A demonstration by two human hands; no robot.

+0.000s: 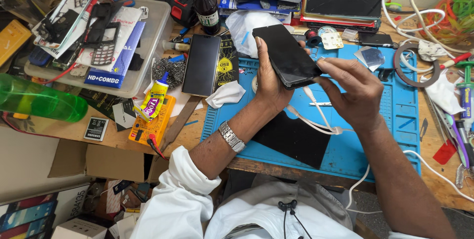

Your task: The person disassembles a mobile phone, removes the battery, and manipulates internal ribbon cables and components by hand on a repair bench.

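Note:
My left hand [270,83] grips a black smartphone [286,55] from below, screen up and dark, tilted over the blue repair mat [395,110]. My right hand [353,91] is at the phone's lower right end, its thumb and fingers pinched at the phone's edge where a white cable [321,118] hangs down. The cable loops over the mat and off the table's front edge. A metal watch sits on my left wrist.
A second black phone [201,64] lies left of the mat, beside a white cloth [225,94] and a yellow multimeter [153,123]. A clear bin of phone parts [148,46], a dark bottle [206,7], a green bottle [39,100] and stacked phones [340,4] crowd the table.

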